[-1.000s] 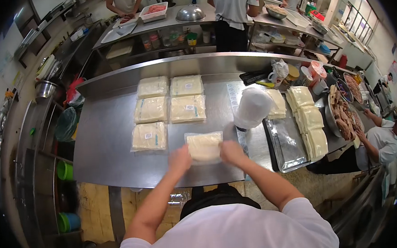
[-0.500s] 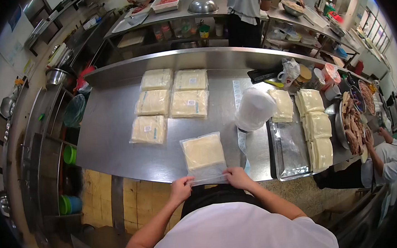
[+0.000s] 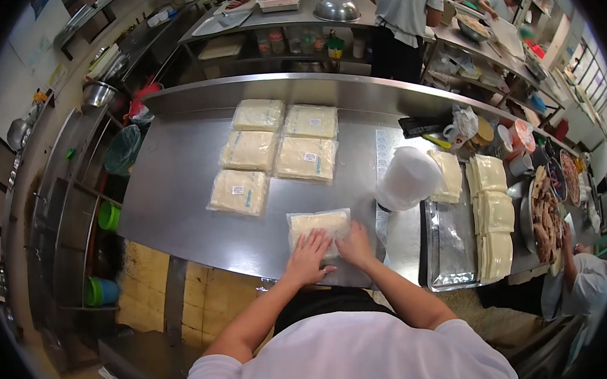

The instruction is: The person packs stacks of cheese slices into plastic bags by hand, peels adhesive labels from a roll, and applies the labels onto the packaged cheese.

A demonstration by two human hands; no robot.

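Note:
A clear bag with a flat pale stack [image 3: 319,221] inside lies near the front edge of the steel table [image 3: 172,197]. My left hand [image 3: 310,257] rests flat on the bag with its fingers spread. At the bag's right side is my right hand [image 3: 354,245], its fingers drawn together; whether they pinch the plastic is hidden. Behind them lie several sealed bags of pale sheets [image 3: 249,150], some with small labels. To the right stands a roll of clear plastic bags [image 3: 408,177] beside a strip of labels [image 3: 381,150].
On the right are a metal tray [image 3: 450,229], stacks of pale sheets [image 3: 492,209] and a bowl of meat [image 3: 545,220]. A co-worker [image 3: 580,280] is at the right edge; another person [image 3: 404,16] stands behind the table's raised back edge [image 3: 255,88].
The bag, earlier held by its open end at the table's edge, now lies farther in with that end folded under my hands. My left hand has moved onto it and spread. The view has shifted.

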